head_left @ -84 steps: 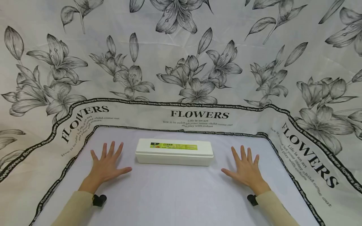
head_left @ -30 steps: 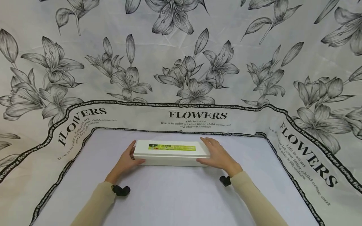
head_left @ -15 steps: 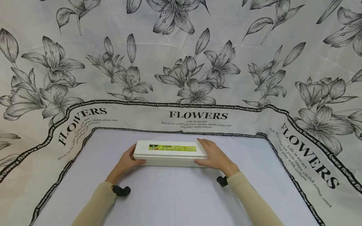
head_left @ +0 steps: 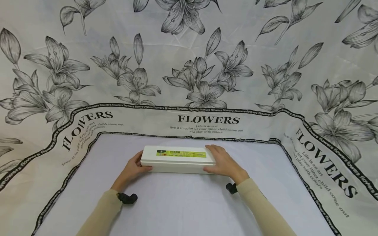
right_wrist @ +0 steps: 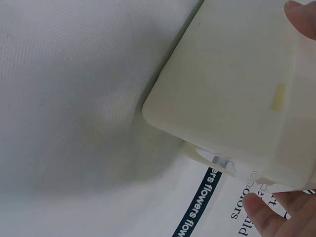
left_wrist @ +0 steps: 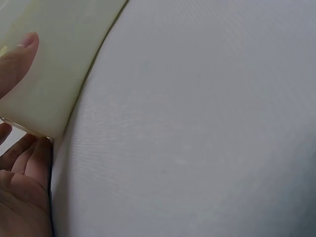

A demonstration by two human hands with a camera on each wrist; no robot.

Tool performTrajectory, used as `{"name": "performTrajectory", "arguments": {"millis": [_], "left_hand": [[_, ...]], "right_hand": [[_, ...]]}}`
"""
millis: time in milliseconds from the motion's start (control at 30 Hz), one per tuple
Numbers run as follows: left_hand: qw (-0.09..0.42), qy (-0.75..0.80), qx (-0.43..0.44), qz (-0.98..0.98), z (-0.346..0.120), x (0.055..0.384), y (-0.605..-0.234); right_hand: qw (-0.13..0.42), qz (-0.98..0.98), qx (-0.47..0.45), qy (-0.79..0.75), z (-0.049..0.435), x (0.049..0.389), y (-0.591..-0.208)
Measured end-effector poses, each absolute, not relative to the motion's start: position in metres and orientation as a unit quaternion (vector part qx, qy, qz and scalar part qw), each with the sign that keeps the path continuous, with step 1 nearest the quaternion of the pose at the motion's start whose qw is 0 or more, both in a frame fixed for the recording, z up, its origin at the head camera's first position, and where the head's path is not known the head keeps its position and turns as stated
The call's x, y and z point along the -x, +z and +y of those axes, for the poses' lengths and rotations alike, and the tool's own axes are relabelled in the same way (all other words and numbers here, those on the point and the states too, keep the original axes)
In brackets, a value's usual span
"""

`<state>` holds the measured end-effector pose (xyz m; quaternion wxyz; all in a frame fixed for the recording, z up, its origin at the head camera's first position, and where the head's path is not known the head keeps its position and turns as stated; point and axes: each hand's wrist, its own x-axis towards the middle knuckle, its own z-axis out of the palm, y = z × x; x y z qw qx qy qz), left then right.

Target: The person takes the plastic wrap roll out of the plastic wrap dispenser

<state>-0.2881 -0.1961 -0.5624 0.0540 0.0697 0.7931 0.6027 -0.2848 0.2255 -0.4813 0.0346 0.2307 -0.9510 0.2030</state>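
1. Now your L hand (head_left: 132, 169) & R hand (head_left: 225, 163) are both on the box (head_left: 178, 160); a few secs ago they were spread wide, off it on either side.
2. L hand grips the left end, thumb on the front side, other fingers round the end. R hand grips the right end likewise. Some fingertips hidden.
3. R hand sits a bit further in than a sec ago; L hand abt same.
4. Means (my read) the box is braced from both ends, so prob. steady. Its lid looks on; contents can't be seen.
5. Box pos.: btwn your hands, toward far side of the white table (head_left: 189, 203), long side facing you, yellow-green label (head_left: 181, 153) up. Looks set down; can't tell if slightly raised.
6. Around: flowery cloth (head_left: 177, 73) w/ printed border behind & at both sides; black wrist cams (head_left: 127, 198) below your hands, by beige sleeves (head_left: 101, 211).
7. In the way: your R hand covers the box's right end in head view; cloth border runs near behind, apart from the box.
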Motion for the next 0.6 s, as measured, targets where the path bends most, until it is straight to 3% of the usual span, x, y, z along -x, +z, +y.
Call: {"name": "performTrajectory", "arguments": {"millis": [600], "left_hand": [[0.056, 0.602, -0.065, 0.794, -0.1958, 0.2891, -0.5663]], "right_hand": [[-0.006, -0.962, -0.209, 0.177, 0.2199, 0.2896, -0.4805]]}}
